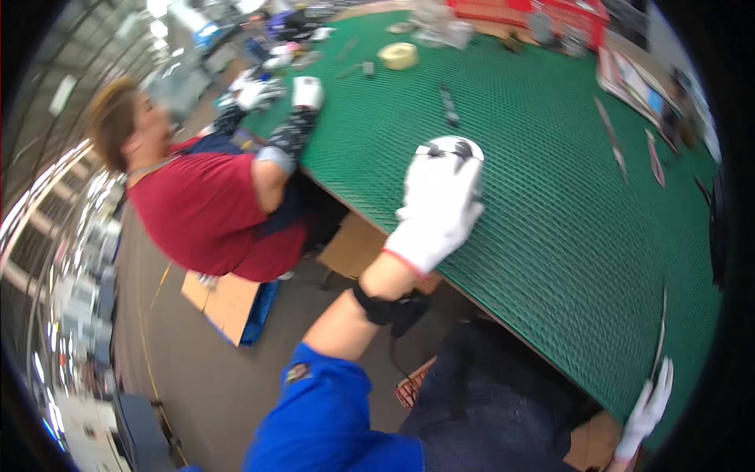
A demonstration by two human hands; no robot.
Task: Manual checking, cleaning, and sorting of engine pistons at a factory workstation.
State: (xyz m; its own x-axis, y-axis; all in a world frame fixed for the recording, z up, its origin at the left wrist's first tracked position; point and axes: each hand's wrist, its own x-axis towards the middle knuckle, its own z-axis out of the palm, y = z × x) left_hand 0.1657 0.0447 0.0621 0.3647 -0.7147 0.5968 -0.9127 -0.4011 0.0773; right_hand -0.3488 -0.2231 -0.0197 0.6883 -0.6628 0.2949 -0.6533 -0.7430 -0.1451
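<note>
Round shiny piece under the left glove

The white-gloved left hand point(438, 200) reaches over a round, shiny white-and-dark piece point(457, 141) on the green textured mat point(550, 228). Its fingers bend over the near side; blur leaves me unable to tell whether they grip. The piece looks rigid, probably light enough for one hand, and its smooth face may slip against fabric; opposite points on the rim seem the surest hold. Fragility is unclear. The gloved right hand point(650, 407), fingers extended and apart from the piece, lies beside a slender rod point(662, 322).
</note>
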